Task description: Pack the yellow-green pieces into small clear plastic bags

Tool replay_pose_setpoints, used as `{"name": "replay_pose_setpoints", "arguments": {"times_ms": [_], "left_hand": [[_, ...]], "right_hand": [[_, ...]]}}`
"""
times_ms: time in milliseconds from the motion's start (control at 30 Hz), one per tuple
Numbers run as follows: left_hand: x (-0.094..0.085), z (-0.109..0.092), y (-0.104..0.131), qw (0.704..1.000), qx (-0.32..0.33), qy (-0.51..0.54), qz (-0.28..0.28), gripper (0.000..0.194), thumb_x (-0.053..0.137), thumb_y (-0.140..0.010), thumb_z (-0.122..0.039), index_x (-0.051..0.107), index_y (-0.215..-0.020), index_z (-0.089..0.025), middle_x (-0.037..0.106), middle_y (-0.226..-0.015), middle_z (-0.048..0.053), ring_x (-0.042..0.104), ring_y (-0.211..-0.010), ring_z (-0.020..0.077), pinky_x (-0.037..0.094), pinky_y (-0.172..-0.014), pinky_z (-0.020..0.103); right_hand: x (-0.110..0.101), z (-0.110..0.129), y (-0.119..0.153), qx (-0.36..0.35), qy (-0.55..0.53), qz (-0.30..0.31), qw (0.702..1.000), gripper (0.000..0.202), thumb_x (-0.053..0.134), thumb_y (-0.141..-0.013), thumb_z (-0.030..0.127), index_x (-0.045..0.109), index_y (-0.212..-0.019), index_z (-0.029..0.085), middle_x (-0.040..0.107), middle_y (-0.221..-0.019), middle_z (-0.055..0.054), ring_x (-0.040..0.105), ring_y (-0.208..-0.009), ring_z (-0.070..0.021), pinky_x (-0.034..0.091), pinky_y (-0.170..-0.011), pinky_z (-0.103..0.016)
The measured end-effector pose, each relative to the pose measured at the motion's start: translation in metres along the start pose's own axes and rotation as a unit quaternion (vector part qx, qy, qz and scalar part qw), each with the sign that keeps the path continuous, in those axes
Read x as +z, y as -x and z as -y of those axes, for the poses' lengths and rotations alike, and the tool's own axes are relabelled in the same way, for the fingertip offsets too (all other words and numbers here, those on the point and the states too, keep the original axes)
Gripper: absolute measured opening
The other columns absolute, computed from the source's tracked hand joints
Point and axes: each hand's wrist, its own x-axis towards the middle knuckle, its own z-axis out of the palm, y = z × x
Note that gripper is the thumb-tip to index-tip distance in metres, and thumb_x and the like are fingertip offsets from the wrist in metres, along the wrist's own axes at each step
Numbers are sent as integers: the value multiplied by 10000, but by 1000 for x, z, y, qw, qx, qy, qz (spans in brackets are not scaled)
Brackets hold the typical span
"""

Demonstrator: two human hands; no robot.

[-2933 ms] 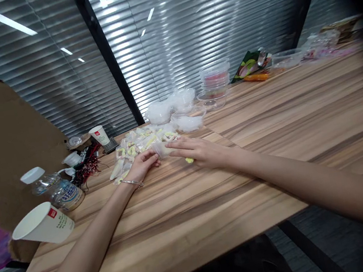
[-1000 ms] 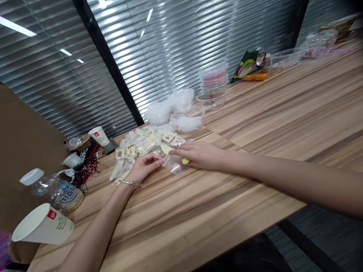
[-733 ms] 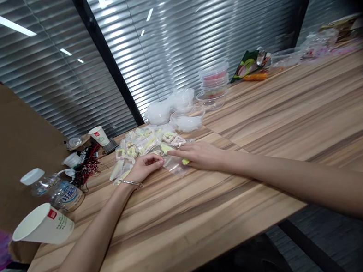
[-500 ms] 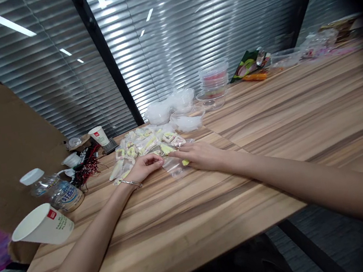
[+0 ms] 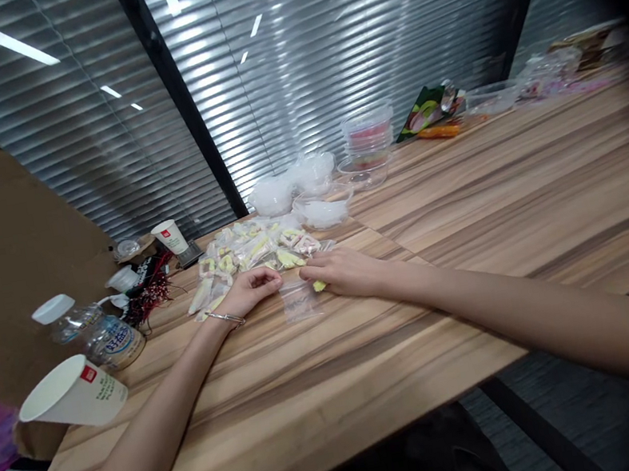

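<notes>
Between the two hands lies a clear bag (image 5: 300, 303). The left hand (image 5: 251, 288) has its grip pinched together on the upper corner, apparently to steady it; the right hand (image 5: 346, 270) curls its grip around a yellow piece (image 5: 319, 286). Wrapped pieces (image 5: 244, 249) crowd the far side; nearer, the bench (image 5: 295, 401) gives both forearms room up to its front edge.

Blinds (image 5: 364, 32) and wood-grain table (image 5: 330, 395) suggest an office.
</notes>
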Motion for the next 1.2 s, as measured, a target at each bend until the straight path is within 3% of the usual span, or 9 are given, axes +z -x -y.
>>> {"name": "replay_pose_setpoints", "arguments": {"times_ms": [233, 467, 867, 1067, 1200], "left_hand": [[0, -5, 2, 1000, -3, -17, -14, 401, 556, -808, -503, 656, -930, -135, 637, -877, 54, 564, -824, 174, 441, -777, 273], [-1, -6, 3, 998, 9, 12, 58, 424, 458, -864, -502, 670, -1060, -191, 642, -1106, 61, 552, -1044, 227, 360, -999, 325], [-3, -1, 4, 997, -37, 24, 69, 514, 387, -878, -563, 647, -1108, -184, 626, -1150, 69, 535, -1091, 213, 343, -1015, 296], [-3, -13, 6, 989, -11, 15, 145, 441, 556, -842, -426, 573, -1225, -208, 595, -1207, 68, 507, -1144, 220, 363, -996, 330], [-1, -15, 7, 990, -18, 27, 134, 469, 632, -799, -370, 560, -1233, -208, 577, -1236, 78, 529, -1110, 214, 384, -971, 336]], "right_hand": [[3, 2, 0, 42, -1, -4, 999, 199, 487, -805, 84, 526, -987, 155, 607, -909, -77, 530, -787, -173, 316, -652, -256], [6, 3, 1, 51, -15, -46, 998, 227, 516, -789, 123, 515, -1014, 157, 613, -912, -77, 543, -813, -190, 332, -667, -258], [2, 4, 2, 56, -25, -54, 997, 247, 495, -806, 121, 526, -1047, 163, 623, -896, -74, 545, -790, -185, 333, -659, -254], [2, 5, 1, 70, -25, -58, 996, 241, 497, -806, 134, 523, -1043, 166, 632, -908, -74, 558, -778, -187, 325, -640, -249], [-2, 7, 2, 120, -27, -69, 990, 245, 528, -778, 176, 519, -1023, 168, 638, -904, -81, 570, -803, -209, 322, -639, -253]]}}
